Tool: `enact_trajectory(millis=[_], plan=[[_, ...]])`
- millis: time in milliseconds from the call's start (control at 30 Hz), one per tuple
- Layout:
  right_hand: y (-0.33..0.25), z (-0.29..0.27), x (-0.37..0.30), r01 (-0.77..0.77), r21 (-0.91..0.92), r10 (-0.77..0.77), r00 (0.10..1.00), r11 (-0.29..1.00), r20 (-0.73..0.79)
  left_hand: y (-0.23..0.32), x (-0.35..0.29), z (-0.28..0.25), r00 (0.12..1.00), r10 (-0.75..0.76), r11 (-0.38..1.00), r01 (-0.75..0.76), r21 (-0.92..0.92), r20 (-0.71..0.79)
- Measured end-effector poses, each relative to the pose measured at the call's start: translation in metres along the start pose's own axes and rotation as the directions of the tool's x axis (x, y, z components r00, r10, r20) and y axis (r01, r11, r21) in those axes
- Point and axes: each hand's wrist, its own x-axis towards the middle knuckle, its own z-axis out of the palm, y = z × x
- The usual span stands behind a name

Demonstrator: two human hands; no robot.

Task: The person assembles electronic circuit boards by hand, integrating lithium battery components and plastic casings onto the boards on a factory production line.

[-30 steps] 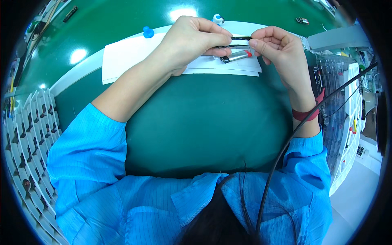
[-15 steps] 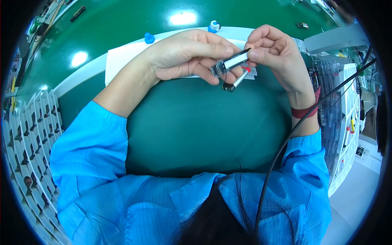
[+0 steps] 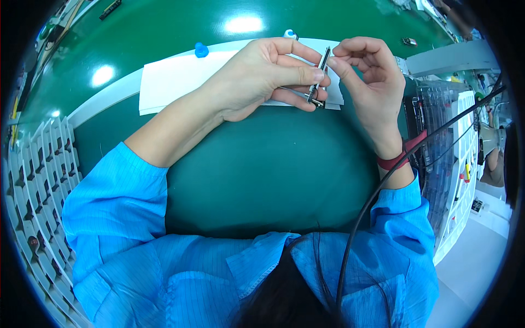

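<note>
My left hand (image 3: 279,74) is closed in front of me, thumb against fingers. Between them is a thin electronic module (image 3: 322,65), black and silver, seen nearly edge-on and standing steeply. Behind it, a second small dark piece is mostly hidden by the fingers. My right hand (image 3: 374,71) is beside the module's upper end, its fingers curled and its thumb tip close to the edge. Whether it touches the module, or pinches anything, cannot be made out. White paper sheets (image 3: 180,79) lie beneath the left wrist.
A small blue object (image 3: 201,50) and a white-and-blue one (image 3: 290,35) stand beyond the paper. White slotted racks (image 3: 46,180) rise at the left. Clear plastic trays (image 3: 440,126) stand at the right. A black cable (image 3: 377,191) crosses the right wrist.
The module has turned from showing its flat, white-labelled face to nearly edge-on and steeper. The red-tipped piece behind it has gone mostly out of sight. My right hand has moved slightly from its end.
</note>
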Motion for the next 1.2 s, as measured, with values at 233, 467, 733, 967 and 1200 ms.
enact_trajectory(millis=[233,467,733,967,1200], plan=[[-0.002,0.000,0.000,-0.016,0.074,0.014,0.999,0.997,0.036,0.001,-0.003,-0.004,0.999,-0.032,0.999,0.031,0.034,0.018],[0.004,-0.009,0.002,-0.045,0.075,0.033,0.988,0.996,0.154,0.000,0.000,-0.009,0.994,-0.071,0.997,0.071,0.003,0.083],[-0.002,0.007,-0.003,0.333,-0.393,-0.353,0.935,0.857,0.023,0.002,0.001,-0.010,0.995,-0.059,0.994,0.067,-0.088,0.082],[0.002,0.009,-0.008,0.263,-0.422,-0.317,0.946,0.868,-0.064,0.003,-0.001,-0.006,0.997,-0.031,0.998,0.035,-0.058,0.075],[0.007,0.009,-0.007,0.133,-0.312,-0.183,0.974,0.941,-0.135,0.000,0.001,-0.007,0.999,-0.026,0.999,0.027,-0.039,0.041]])
